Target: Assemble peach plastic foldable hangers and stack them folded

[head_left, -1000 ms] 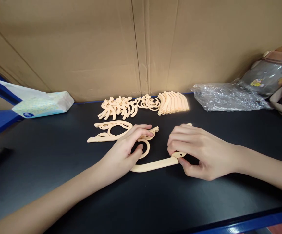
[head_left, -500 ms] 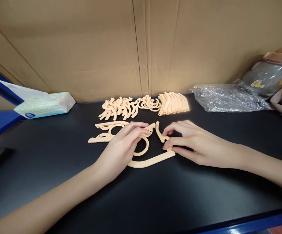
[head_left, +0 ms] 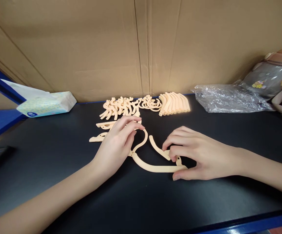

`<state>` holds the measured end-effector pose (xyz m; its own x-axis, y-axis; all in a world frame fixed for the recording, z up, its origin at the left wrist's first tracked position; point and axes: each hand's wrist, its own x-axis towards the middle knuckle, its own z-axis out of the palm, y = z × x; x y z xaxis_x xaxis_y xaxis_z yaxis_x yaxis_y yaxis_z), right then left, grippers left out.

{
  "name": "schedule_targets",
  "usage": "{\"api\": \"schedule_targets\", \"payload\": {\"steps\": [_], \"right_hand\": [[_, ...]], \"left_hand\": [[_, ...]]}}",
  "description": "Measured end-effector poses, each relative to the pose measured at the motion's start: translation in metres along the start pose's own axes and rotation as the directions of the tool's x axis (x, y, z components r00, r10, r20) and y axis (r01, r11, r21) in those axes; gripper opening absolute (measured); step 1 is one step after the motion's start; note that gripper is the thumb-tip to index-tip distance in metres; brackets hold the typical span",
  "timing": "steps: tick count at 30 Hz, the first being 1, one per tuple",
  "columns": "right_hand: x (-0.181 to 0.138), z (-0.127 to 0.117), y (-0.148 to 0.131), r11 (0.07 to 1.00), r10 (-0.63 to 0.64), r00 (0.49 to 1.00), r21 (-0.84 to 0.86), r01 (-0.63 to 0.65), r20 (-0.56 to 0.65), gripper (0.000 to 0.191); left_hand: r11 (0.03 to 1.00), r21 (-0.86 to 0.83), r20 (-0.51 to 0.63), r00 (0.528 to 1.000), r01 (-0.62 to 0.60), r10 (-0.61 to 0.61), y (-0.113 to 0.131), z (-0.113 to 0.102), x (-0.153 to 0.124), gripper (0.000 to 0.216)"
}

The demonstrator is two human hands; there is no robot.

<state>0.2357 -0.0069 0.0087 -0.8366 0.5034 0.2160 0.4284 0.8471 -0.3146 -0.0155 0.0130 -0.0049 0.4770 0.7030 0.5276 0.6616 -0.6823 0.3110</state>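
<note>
A cream plastic folding clothes hanger (head_left: 157,168) lies on the dark table, its curved lower arm swung out to the right. My left hand (head_left: 117,139) is curled over the hanger's rounded middle part, fingertips at the top of the loop and much of the left side hidden under the palm. On the right, my right hand (head_left: 189,152) grips around the arm's outer end, with the thumb below it. A thin curved hook piece (head_left: 159,149) sticks out by my right fingertips; whether it is joined to the arm I cannot tell.
Folded cream hanger parts (head_left: 97,139) lie left of my left hand. Behind are a pile of hook pieces (head_left: 118,106), several curved rings (head_left: 150,102) and a row of arms (head_left: 175,104). A tissue pack (head_left: 49,104), clear plastic bag (head_left: 228,99) and grey bag (head_left: 264,79) stand farther out.
The hanger's lower arm has swung down and right with my right hand, which moved nearer. The thin curved piece moved along. My left hand shifted slightly left.
</note>
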Motion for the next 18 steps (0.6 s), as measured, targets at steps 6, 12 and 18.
{"api": "schedule_targets", "payload": {"steps": [6,12,18], "right_hand": [[0.0009,0.0014,-0.0057,1.0,-0.003,0.999,0.013,0.002,0.038,0.011],[0.0,0.0024,-0.0091,1.0,-0.023,0.998,0.016,0.022,0.057,0.008],[0.0009,0.0037,-0.0089,0.999,-0.015,0.999,0.034,0.013,0.049,0.014]], "left_hand": [[1.0,0.016,-0.005,1.0,0.016,-0.016,0.0001,-0.0008,0.0014,0.026],[1.0,-0.015,-0.004,1.0,0.02,-0.02,0.0002,-0.0006,0.0015,0.026],[0.999,-0.036,0.065,0.998,-0.011,0.014,0.0018,-0.0003,0.0008,0.023]]}}
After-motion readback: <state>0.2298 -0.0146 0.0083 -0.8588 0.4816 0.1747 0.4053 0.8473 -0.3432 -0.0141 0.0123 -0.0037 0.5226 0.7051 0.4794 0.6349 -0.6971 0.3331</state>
